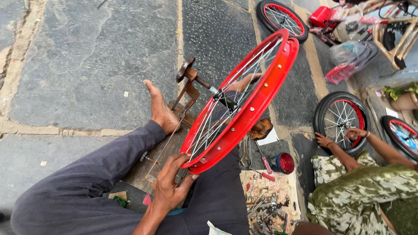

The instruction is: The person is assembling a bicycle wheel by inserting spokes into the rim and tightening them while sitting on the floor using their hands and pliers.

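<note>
right hand: out of sight | left forearm (146,222): cut by bottom edge | hub (228,103): half hidden behind spokes | tray (265,204) bits: too small to tell

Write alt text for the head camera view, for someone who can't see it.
Seen from above, a seated person's left hand grips the near edge of a red spoked bicycle rim mounted on a rusty truing stand, with bare feet braced beside it. Their right hand is not visible. Loose tools lie on the ground, and another person at right handles a tyred wheel.
</note>
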